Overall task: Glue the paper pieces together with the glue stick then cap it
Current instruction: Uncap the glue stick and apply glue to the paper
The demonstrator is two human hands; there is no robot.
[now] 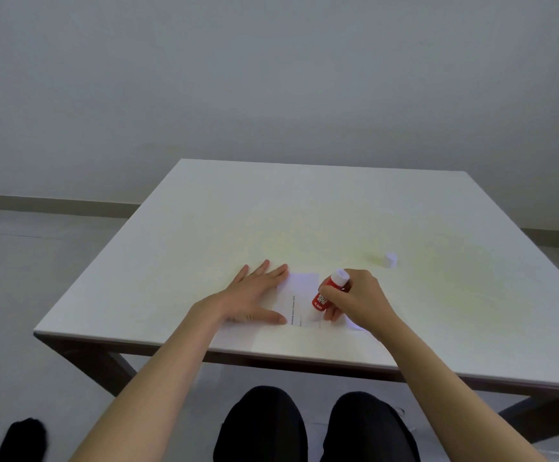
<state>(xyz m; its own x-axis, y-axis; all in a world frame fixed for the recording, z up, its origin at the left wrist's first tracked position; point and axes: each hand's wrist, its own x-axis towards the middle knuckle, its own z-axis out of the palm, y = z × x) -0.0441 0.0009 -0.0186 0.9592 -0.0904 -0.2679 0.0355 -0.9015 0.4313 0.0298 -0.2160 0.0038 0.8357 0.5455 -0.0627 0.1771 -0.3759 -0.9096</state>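
Writing: the red glue stick (pixel 327 295) carries a white label with lettering running along the barrel; it appears to read "GLUE STICK", but the letters are too small and angled to confirm, and a small white mark below them cannot be made out. The paper piece (pixel 297 303) bears a line of dark print along one side and a fainter line next to it; neither is legible.

Glue stick: one, short red barrel with a white knob at the upper end. It is tilted, knob up and away from the person, lower end down against the paper. Its cap (pixel 390 260), one, white and cylindrical, lies apart on the bench (pixel 204 228), beyond and to the right of the right hand.

Paper: white, lying flat near the front edge of the bench. A sheet edge shows under and to the right of the right hand; whether this is a second piece or part of the first cannot be told, so the count is uncertain.

Hands: two, bare. The left hand (pixel 254 295) is spread flat, palm down, fingers extended, pressing the left part of the paper to the bench. The right hand (pixel 354 301) is curled around the glue stick, fingers closed on the barrel, at the paper's right side.

Bench: one, pale top, dark frame.
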